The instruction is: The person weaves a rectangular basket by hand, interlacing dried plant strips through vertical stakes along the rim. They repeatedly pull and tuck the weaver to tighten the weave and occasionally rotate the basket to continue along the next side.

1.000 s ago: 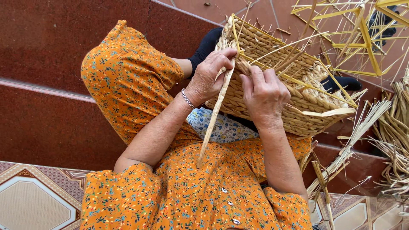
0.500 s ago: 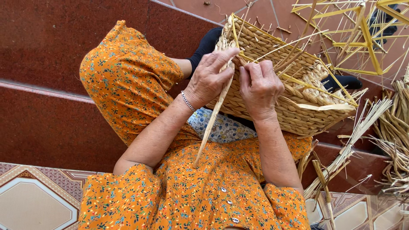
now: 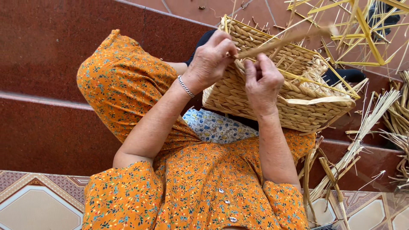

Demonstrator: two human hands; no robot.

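Observation:
A half-woven straw basket (image 3: 298, 106) rests on my lap, tilted, with loose stake ends sticking out of its rim. My left hand (image 3: 211, 59), a metal bracelet on its wrist, pinches a long pale straw strand (image 3: 281, 42) at the basket's rim. The strand points up and to the right and is blurred. My right hand (image 3: 262, 83) lies curled against the basket's outer wall just beside that pinch, its fingertips on the weave. I wear an orange flowered dress, and a blue patterned cloth (image 3: 213, 127) lies under the basket.
Loose straw bundles (image 3: 366, 123) lie on the right, more at the right edge (image 3: 400, 115). A yellow stick frame (image 3: 362, 25) stands behind the basket. Red-brown stone steps (image 3: 51, 127) fill the left, patterned floor tiles (image 3: 25, 204) lie below.
The strand hung down from my left hand toward my lap; now it has swung up and to the right across the basket. My right hand has slid left, closer to the left hand.

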